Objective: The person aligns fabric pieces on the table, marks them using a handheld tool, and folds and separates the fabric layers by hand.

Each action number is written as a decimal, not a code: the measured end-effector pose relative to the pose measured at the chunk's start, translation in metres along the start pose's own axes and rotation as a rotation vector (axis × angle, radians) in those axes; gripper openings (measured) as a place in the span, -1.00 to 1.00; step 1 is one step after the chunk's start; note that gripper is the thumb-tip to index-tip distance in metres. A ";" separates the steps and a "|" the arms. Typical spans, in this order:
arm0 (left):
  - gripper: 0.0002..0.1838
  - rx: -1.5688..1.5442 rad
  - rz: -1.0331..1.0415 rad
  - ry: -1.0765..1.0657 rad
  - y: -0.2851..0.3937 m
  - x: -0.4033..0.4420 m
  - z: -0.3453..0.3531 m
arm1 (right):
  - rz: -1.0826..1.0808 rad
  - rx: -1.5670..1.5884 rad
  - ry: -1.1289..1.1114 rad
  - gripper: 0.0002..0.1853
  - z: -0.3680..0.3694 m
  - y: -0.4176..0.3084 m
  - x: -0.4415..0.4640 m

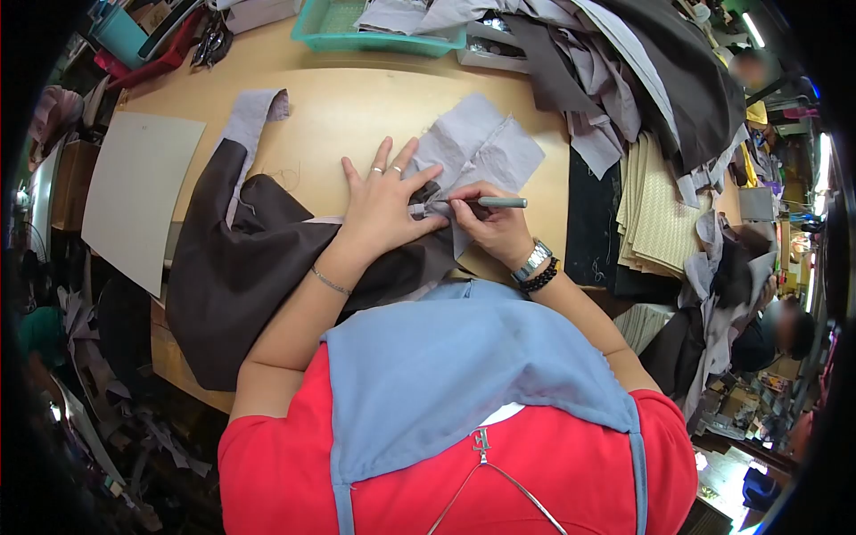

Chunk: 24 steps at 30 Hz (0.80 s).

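My left hand (388,201) lies spread on the fabric, fingers apart, pressing it against the table. In my right hand (495,230) is a grey-green pen (504,202), its tip end pointing left toward the cloth beside my left thumb. Under and around both hands is a dark brown fabric piece (241,276), which spreads left and hangs over the table's near edge. A light grey cloth piece (481,147) lies creased just beyond my fingers. My hands hide the exact spot where the pen meets the cloth.
The wooden table (330,107) carries a teal tray (379,40) at the back and a pile of dark and grey fabric (615,71) at back right. Cream textured sheets (660,205) are stacked to the right. A white board (143,187) lies left. Other people are at far right.
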<state>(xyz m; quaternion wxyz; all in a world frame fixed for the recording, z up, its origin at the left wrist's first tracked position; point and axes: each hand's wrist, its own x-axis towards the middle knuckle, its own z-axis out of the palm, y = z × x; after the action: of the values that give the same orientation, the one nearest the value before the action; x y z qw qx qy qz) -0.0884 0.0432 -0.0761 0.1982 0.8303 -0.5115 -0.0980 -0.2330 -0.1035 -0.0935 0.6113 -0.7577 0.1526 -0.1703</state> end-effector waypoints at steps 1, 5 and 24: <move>-0.22 0.000 -0.001 -0.001 0.000 0.000 0.000 | -0.005 -0.026 -0.007 -0.90 0.000 -0.002 0.000; -0.23 0.000 0.005 0.016 0.000 0.000 0.001 | -0.018 -0.116 -0.031 -0.90 -0.002 -0.004 0.002; -0.19 0.027 0.008 0.003 0.000 -0.001 0.000 | 0.185 0.237 0.033 -0.88 -0.014 -0.006 0.010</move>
<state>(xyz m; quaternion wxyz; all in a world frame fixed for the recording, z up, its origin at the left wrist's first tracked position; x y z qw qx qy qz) -0.0893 0.0440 -0.0764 0.1881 0.8311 -0.5158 -0.0887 -0.2298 -0.1187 -0.0843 0.7069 -0.6600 0.2104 -0.1427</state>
